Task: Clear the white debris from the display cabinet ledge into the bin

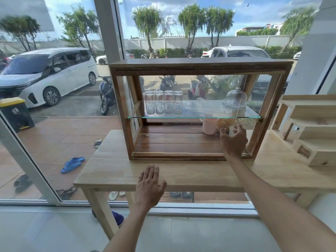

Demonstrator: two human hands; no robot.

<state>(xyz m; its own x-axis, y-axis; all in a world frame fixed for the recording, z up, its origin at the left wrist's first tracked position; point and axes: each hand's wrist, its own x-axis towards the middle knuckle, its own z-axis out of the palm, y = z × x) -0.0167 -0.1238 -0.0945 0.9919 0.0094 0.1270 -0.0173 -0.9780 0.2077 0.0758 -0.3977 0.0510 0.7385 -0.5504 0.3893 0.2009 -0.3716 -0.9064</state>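
Observation:
A wooden display cabinet with glass sides stands on a pale wooden table. My right hand reaches inside its lower compartment at the right, fingers spread, just in front of a jar of yellowish contents and holding nothing. My left hand lies flat and open on the table's front edge, left of centre. The cabinet's bottom ledge shows dark wood; I see no white debris on it. No bin stands indoors in view.
A pink mug stands beside the jar. Several upturned glasses and a glass dome rest on the glass shelf. A pale wooden rack sits at the table's right. Behind is a window wall; a yellow-lidded bin is outside.

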